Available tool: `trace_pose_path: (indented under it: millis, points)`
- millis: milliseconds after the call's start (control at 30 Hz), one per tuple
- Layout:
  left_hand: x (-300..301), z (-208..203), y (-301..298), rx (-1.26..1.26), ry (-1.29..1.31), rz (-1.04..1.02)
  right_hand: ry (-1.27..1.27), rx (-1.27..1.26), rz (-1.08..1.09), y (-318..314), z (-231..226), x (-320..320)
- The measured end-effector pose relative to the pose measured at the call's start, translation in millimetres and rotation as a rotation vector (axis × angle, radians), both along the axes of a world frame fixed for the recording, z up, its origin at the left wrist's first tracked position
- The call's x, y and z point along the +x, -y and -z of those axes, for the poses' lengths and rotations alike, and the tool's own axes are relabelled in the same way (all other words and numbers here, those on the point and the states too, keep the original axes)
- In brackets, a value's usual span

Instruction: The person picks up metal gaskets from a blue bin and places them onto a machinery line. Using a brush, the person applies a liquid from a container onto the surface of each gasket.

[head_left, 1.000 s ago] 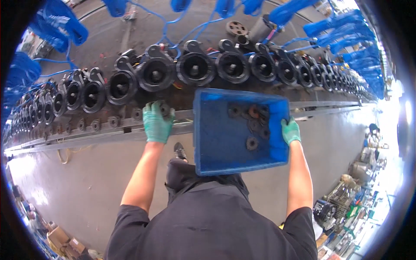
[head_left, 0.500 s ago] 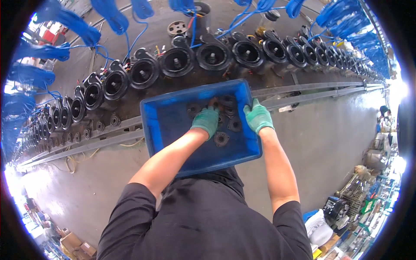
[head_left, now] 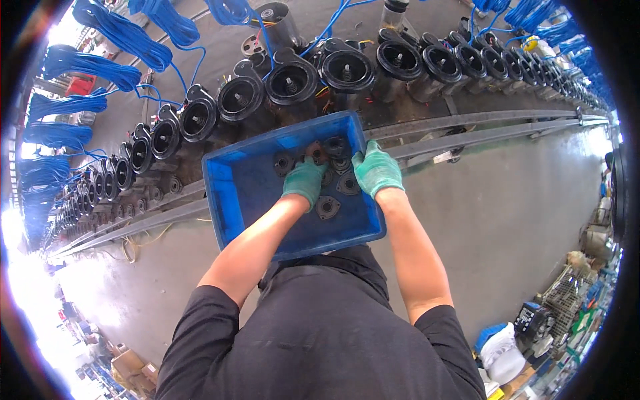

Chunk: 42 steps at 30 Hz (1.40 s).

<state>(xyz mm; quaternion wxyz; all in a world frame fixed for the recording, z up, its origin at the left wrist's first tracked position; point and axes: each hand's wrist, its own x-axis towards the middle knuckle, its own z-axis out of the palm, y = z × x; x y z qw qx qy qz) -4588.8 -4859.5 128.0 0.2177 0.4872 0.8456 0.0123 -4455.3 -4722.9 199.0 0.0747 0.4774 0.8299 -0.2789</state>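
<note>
A blue plastic bin [head_left: 230, 220] lies in front of my body, with several round metal flanges in it. My left hand [head_left: 305, 181], in a green glove, reaches inside. Its fingers close on a reddish-brown flange [head_left: 316, 153]; the fingertips are partly hidden. A grey flange [head_left: 327, 207] lies near the wrist on the bin floor, another flange [head_left: 283, 164] to the left of the fingers, and one more flange [head_left: 347, 183] toward the right wall. My right hand [head_left: 377, 169], gloved too, grips the bin's right rim, thumb over the edge.
Beyond the bin runs a long row of black round pump-like housings [head_left: 291, 83] on a bench with metal rails [head_left: 467, 137] along its front. Coiled blue cables [head_left: 120, 33] hang above. Small flanges [head_left: 175, 185] line the bench edge at left. Crates and boxes [head_left: 533, 320] stand at lower right.
The bin and both hands have shifted a little left in view, while the row of housings appears shifted right. My left hand stays at the reddish-brown flange; the right keeps its hold on the rim.
</note>
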Motion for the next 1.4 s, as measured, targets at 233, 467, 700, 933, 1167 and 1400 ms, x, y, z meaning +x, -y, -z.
trace_pose_path:
  millis: [233, 467, 700, 933, 1167, 1400]
  points:
    - [-3, 0, 12, 0.045, -0.04, 0.102, -0.027, -0.001, -0.007, -1, 0, 1]
    - [-4, -11, 24, 0.069, 0.612, 0.077, -0.047, 0.007, -0.009, 0, 4, 3]
    - [22, 3, 35, -0.051, 0.288, 0.249, -0.027, 0.002, -0.008, 0, 3, 0]
    - [28, -4, 37, -0.081, 0.164, 0.323, 0.007, 0.011, 0.004, 2, 2, 0]
    - [-2, -50, 53, -0.099, 0.407, 0.012, 0.03, 0.072, 0.001, 4, 7, -8]
    - [-100, -121, 137, 0.795, 0.435, -0.351, -0.067, 0.139, 0.048, 2, 24, 5]
